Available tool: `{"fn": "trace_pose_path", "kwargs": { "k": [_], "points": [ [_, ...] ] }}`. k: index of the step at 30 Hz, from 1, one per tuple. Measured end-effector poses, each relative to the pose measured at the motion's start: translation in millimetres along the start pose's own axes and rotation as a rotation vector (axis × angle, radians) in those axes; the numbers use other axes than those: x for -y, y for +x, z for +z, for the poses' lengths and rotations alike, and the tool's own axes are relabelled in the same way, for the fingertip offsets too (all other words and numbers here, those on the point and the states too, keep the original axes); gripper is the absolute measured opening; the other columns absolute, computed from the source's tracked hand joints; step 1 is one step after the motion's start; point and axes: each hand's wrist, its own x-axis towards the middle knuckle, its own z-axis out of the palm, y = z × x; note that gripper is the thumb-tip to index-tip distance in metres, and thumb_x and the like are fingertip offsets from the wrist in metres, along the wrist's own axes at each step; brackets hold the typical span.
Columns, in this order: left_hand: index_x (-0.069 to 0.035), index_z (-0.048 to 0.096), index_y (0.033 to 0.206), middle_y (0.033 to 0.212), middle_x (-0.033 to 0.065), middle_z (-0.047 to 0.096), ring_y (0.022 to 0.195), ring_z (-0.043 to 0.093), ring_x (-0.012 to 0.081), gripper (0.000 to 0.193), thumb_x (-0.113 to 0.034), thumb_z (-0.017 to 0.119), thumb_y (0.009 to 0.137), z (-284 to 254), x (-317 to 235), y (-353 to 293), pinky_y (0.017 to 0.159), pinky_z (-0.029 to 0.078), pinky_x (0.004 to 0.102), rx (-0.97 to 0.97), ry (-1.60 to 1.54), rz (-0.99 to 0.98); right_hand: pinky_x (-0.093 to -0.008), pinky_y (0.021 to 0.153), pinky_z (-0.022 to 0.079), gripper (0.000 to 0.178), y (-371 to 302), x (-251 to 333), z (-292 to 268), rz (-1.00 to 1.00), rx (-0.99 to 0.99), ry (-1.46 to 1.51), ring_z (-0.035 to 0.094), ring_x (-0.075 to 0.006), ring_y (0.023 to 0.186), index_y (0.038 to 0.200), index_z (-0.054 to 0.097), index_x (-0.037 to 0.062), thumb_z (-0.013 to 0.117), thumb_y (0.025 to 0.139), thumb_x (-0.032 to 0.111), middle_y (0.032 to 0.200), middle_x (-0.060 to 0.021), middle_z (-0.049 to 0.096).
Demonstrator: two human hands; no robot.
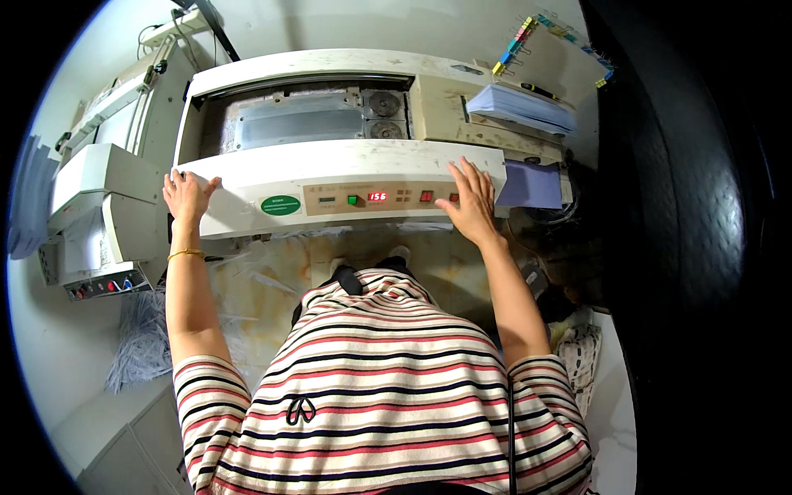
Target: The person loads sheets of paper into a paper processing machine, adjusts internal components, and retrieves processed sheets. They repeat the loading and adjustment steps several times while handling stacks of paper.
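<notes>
In front of me stands a long white machine [256, 177], open along its top, with a metal plate [301, 122] and two round dark discs inside. My left hand [189, 196] rests on the left end of its front edge, fingers spread. On the right end of the same edge lies my right hand [472, 202], its fingers stretched out, holding nothing. Between the hands runs a tan control panel [318, 200] with a green switch [353, 200], a lit red display [377, 197] and red switches [426, 196]. My right thumb is close to the rightmost red switch.
A stack of white paper [521, 109] sits on the machine's right end, with a purple sheet [530, 184] below it. Binder clips [516, 45] line a rack behind. Another machine [103, 181] stands at the left, above a heap of paper strips [148, 334].
</notes>
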Motion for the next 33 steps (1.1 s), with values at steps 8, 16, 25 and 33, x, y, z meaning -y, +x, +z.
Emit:
{"fn": "trace_pose_path", "kwargs": {
  "k": [8,16,25,33],
  "points": [
    [-0.001,0.051,0.127,0.142,0.0234,0.035,0.134,0.027,0.0405,0.084,-0.069,0.051,0.078,-1,2,-3,0.108,0.024,0.051,-0.009,-0.013,-0.024,-0.0508,0.112,0.013,0.099,8,-15,52,0.073,-0.03,-0.075,0.02,-0.0318,0.138,0.144,0.025,0.0138,0.078,0.066,0.044,0.149,-0.0134,0.024],
    [0.001,0.048,0.129,0.142,0.0229,0.035,0.135,0.026,0.0381,0.086,-0.068,0.053,0.078,-2,0,-2,0.109,0.021,0.0477,-0.009,-0.015,-0.021,-0.0486,0.113,0.012,0.103,10,-14,54,0.111,-0.049,-0.088,0.021,-0.0294,0.138,0.144,0.025,0.0169,0.08,0.062,0.045,0.149,-0.0115,0.026],
    [0.0,0.048,0.13,0.144,0.0216,0.033,0.136,0.022,0.0379,0.085,-0.067,0.054,0.078,-2,-1,-3,0.11,0.02,0.0492,-0.003,-0.026,-0.033,-0.0493,0.112,0.013,0.102,11,-14,54,0.091,-0.087,-0.066,0.023,-0.0297,0.137,0.144,0.026,0.0173,0.081,0.062,0.043,0.148,-0.0118,0.027],
    [-0.001,0.052,0.126,0.142,0.0245,0.034,0.134,0.026,0.0399,0.076,-0.061,0.057,0.08,-6,-4,-7,0.109,0.021,0.0489,-0.032,-0.045,-0.039,-0.0505,0.112,0.013,0.104,12,-14,56,0.093,-0.084,-0.062,0.023,-0.0302,0.137,0.144,0.026,0.0162,0.082,0.06,0.043,0.148,-0.0127,0.027]
  ]
}}
